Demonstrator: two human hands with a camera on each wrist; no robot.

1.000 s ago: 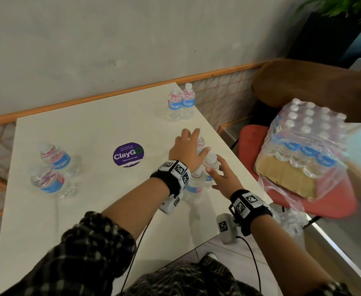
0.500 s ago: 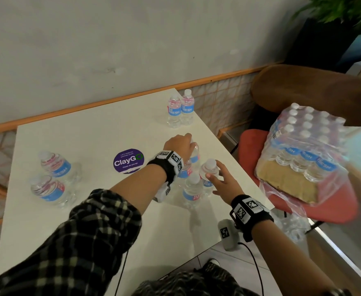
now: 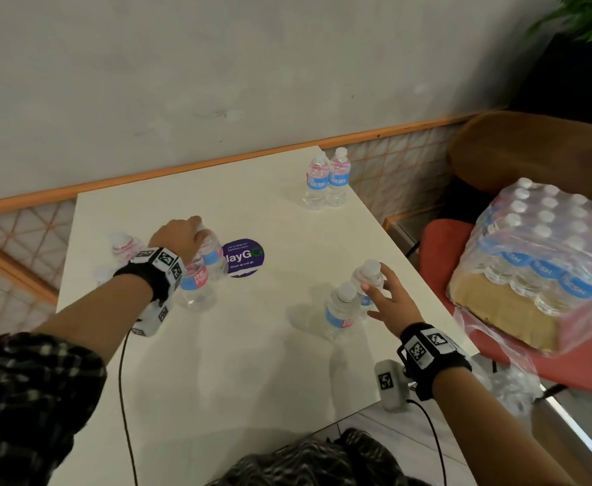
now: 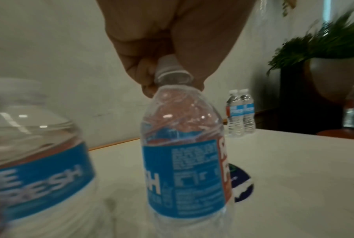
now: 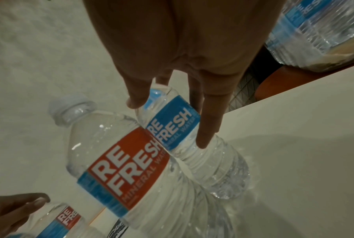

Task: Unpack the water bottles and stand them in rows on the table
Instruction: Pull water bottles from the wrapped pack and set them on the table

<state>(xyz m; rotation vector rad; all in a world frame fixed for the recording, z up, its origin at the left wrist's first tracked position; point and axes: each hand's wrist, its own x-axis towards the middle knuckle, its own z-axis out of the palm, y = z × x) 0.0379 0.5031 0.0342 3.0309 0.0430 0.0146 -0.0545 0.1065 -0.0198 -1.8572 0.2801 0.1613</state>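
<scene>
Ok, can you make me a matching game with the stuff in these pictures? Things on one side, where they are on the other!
Things:
1. left hand
2. right hand
3. wrapped pack of bottles
4. purple sticker

Places:
A. on the red chair
B. flat on the white table
C. gripping a bottle by its cap
D. fingers against a bottle's side near the table's right edge

Pairs: 1-C, 2-D, 3-A, 4-B
</scene>
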